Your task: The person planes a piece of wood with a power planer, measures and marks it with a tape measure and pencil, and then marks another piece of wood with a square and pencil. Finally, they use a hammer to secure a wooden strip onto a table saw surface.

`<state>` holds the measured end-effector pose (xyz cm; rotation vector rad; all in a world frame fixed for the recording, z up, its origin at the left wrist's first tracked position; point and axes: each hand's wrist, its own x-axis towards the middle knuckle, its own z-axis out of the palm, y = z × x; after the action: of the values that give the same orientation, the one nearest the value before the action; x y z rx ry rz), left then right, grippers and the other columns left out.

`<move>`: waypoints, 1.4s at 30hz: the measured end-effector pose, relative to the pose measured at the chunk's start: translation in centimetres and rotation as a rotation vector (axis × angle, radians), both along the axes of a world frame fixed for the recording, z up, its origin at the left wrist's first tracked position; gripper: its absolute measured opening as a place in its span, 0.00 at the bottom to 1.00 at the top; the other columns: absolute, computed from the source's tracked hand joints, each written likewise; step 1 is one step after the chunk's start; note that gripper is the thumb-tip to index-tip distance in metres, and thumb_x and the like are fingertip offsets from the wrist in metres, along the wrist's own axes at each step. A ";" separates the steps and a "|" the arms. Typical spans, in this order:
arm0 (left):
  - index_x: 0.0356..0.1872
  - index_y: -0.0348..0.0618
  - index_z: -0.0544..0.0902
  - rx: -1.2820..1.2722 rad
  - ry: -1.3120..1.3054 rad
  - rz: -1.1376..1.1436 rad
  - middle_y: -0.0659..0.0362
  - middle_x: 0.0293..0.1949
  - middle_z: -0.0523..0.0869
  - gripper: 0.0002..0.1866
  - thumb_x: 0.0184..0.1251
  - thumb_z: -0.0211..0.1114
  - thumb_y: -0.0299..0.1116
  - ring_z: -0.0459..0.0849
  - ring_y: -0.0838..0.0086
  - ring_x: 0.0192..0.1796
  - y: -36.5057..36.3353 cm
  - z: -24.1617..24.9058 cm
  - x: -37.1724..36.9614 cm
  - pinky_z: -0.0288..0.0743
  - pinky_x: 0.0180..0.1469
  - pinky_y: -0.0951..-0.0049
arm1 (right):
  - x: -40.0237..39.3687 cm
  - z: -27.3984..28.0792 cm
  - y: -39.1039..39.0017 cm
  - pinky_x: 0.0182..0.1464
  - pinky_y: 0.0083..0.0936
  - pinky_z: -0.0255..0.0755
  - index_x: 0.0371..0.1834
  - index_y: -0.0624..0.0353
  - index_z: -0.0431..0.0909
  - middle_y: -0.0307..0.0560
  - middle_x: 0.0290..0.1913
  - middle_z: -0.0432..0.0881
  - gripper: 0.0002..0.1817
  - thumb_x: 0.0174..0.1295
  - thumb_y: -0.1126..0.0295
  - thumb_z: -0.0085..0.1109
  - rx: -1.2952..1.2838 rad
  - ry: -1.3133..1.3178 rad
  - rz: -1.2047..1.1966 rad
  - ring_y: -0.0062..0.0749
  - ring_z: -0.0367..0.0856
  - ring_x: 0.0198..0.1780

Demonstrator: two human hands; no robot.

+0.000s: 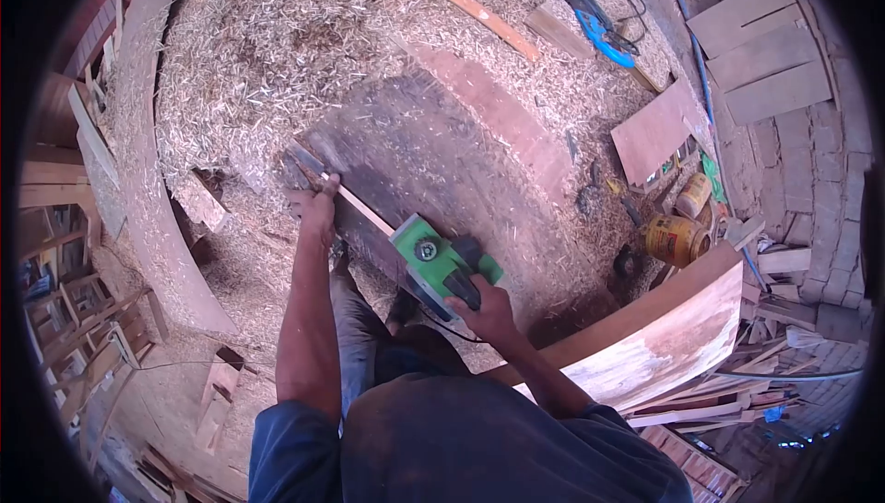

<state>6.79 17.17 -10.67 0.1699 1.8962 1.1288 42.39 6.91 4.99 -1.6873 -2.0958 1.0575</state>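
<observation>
My right hand (pixel 489 312) is wrapped round the black rear handle of a green electric planer (pixel 433 254). The planer rests on a narrow pale wooden strip (pixel 367 211), over the near edge of a dark, worn board (pixel 396 143). At the strip's far left end, my left hand (pixel 315 203) has its fingers on the wood, pressing or gripping it. The planer covers the strip's other end. A black cord hangs below the tool.
Wood shavings (pixel 267 51) surround the board. A blue-handled saw (pixel 604 40) lies at the upper right. Yellow container (pixel 678 238), plywood piece (pixel 653 132) and large curved plank (pixel 654 328) are on the right. Another long plank (pixel 152 162) stands left.
</observation>
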 end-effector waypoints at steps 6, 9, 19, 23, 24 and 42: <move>0.91 0.40 0.36 0.485 -0.434 0.201 0.42 0.91 0.46 0.60 0.82 0.58 0.70 0.45 0.52 0.91 -1.0 1.8 -0.4 0.46 0.90 0.50 | -10.3 -0.6 6.2 0.40 0.50 0.84 0.52 0.62 0.83 0.61 0.33 0.90 0.31 0.65 0.44 0.79 0.112 0.021 0.003 0.61 0.92 0.36; 0.89 0.43 0.55 0.599 -0.566 0.159 0.50 0.86 0.62 0.46 0.88 0.42 0.70 0.63 0.54 0.86 -2.1 1.1 -1.0 0.55 0.87 0.50 | -15.4 0.4 9.5 0.41 0.53 0.85 0.54 0.63 0.84 0.64 0.32 0.90 0.37 0.67 0.35 0.72 0.082 0.005 0.019 0.63 0.93 0.37; 0.89 0.49 0.58 0.608 -0.799 0.272 0.49 0.84 0.66 0.44 0.89 0.35 0.70 0.68 0.52 0.84 -2.3 5.2 -0.1 0.61 0.86 0.48 | -27.9 -0.1 17.6 0.43 0.54 0.86 0.55 0.63 0.85 0.64 0.34 0.91 0.40 0.67 0.30 0.68 0.020 0.075 -0.009 0.64 0.93 0.38; 0.90 0.50 0.55 0.626 -0.841 0.187 0.49 0.86 0.63 0.44 0.88 0.38 0.70 0.61 0.52 0.88 -2.6 1.7 -1.3 0.54 0.88 0.48 | -26.4 0.6 18.8 0.47 0.53 0.86 0.56 0.63 0.87 0.65 0.39 0.92 0.39 0.69 0.31 0.68 0.030 0.143 -0.149 0.62 0.93 0.43; 0.91 0.50 0.53 0.566 -0.836 0.167 0.49 0.86 0.63 0.44 0.88 0.39 0.70 0.60 0.52 0.88 -2.6 1.6 -1.8 0.53 0.88 0.48 | -25.6 0.4 19.6 0.47 0.52 0.86 0.56 0.63 0.86 0.64 0.39 0.92 0.39 0.69 0.32 0.67 0.063 0.200 -0.216 0.61 0.93 0.42; 0.85 0.51 0.64 0.192 -0.517 0.013 0.41 0.81 0.68 0.42 0.78 0.64 0.60 0.69 0.48 0.81 -1.3 -0.3 -1.4 0.64 0.83 0.39 | -20.2 0.7 40.9 0.51 0.49 0.84 0.68 0.70 0.76 0.66 0.43 0.90 0.38 0.75 0.43 0.69 0.309 0.495 -0.878 0.59 0.93 0.46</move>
<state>5.35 15.89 -10.97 -0.0293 1.3358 1.2244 22.17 47.85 5.64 -1.6763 -0.9684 0.7020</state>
